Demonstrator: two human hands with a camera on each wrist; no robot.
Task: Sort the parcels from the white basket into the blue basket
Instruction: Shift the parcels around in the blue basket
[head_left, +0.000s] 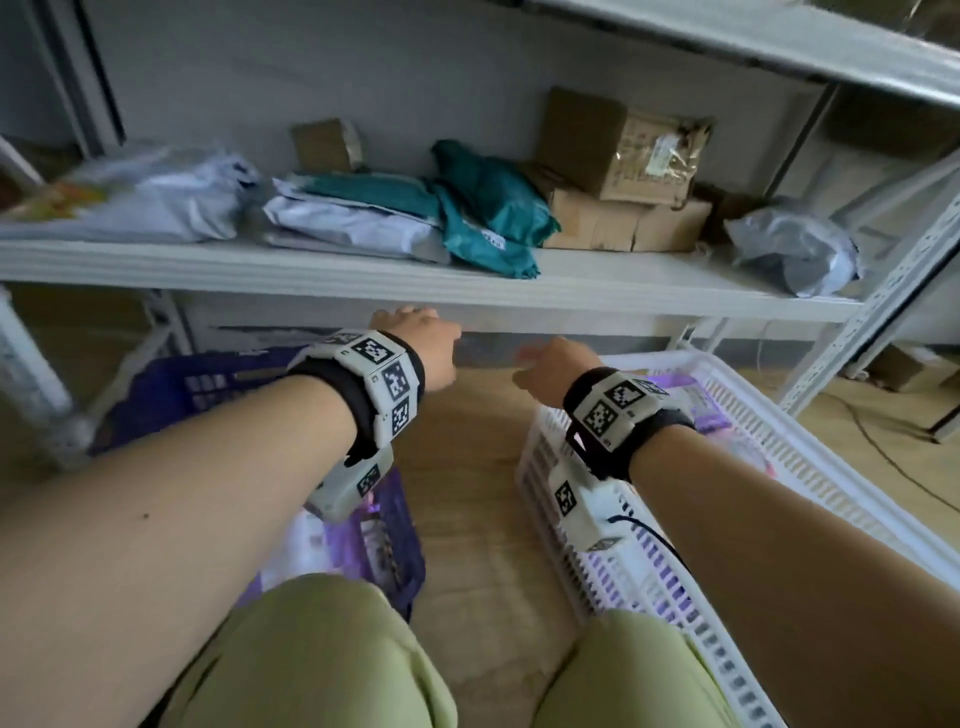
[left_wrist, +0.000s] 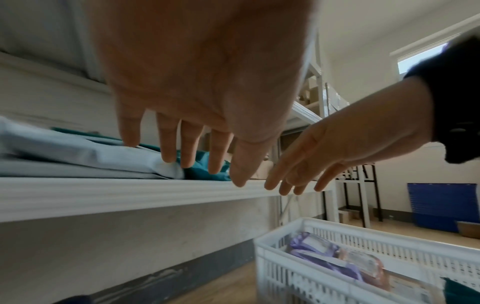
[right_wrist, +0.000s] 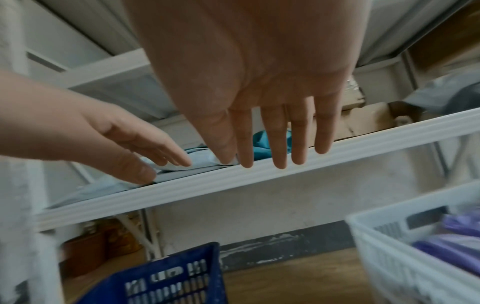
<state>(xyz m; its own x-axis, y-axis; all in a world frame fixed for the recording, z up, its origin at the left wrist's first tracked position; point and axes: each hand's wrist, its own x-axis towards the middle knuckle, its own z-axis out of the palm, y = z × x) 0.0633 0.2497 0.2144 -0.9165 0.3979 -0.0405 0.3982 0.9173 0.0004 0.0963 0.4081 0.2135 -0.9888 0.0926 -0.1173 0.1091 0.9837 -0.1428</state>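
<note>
Grey metal shelving fills the wall ahead of us, and its lowest shelf (head_left: 597, 291) is our landmark: on it lie white and teal mailer bags (head_left: 483, 208) and taped cardboard boxes (head_left: 618, 150), none of them part of our job. Below and to the right of the shelf edge sits the white basket (head_left: 810, 457), long axis running away from us toward the shelf, with purple parcels (left_wrist: 319, 248) lying flat in it and a pinkish packet beside them. Below and to the left of the shelf edge stands the blue basket (head_left: 166, 389), where pale and purple packets already show by our knee. Our left hand (head_left: 421, 353) hangs just under the shelf front with its fingers straight, spread and holding nothing; our right hand (head_left: 556, 369) floats beside it, fingers likewise extended and loose, nothing in them. Both hands are raised level with the shelf lip, between the two baskets, so the parcels lie down and to the right of our fingertips. The right hand is plainly the nearer one, hovering just by the white basket's near-left rim, and we judge the next reach should drop it down into that basket, fingers meeting a parcel across its short side. As for writing, a white label shows on a teal bag and printed tape on a box, but both are too blurred to read; the wrist bands carry only square black-and-white marker codes.
</note>
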